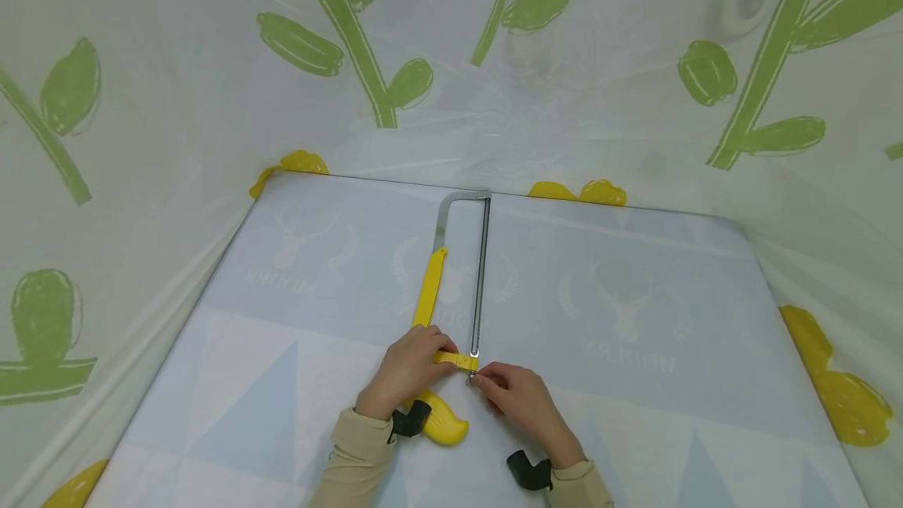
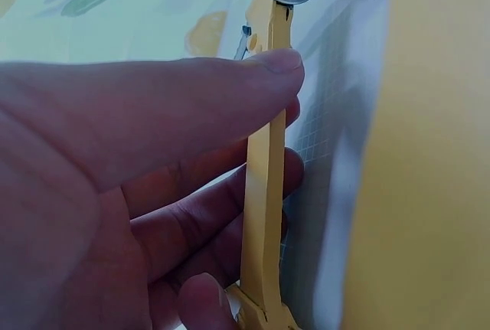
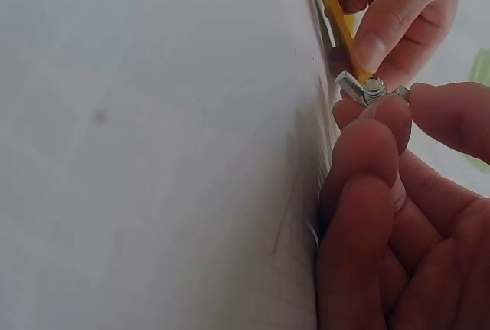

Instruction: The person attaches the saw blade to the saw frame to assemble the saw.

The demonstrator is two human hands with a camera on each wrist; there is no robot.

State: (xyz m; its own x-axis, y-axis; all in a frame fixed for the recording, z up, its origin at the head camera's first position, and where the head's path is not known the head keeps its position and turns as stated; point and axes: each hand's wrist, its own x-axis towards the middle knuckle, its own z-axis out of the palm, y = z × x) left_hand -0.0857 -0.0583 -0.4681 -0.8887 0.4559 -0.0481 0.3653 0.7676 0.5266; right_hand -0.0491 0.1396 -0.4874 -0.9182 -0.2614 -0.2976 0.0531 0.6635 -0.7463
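The right fingers [image 3: 364,150] pinch one wing of the nut [image 3: 372,96]; the left fingers [image 2: 191,221] grip the saw [image 1: 429,288] by its short yellow arm, thumb across it. In the head view, the blade [image 1: 482,273] runs from the nut toward 12 o'clock, and the handle [image 1: 444,420] sits at 7 o'clock.

The step looks like turning the nut; whether to tighten or loosen, I cannot tell. It should go best in short, even turns, the left grip firm so the saw cannot twist, with fingers clear of the blade's edge.

The saw lies on a pale desk [image 1: 677,406] printed with triangles and antlers. Beyond, from 9 o'clock through 12 to 3, hangs a sheet [image 1: 564,116] patterned with green leaves.
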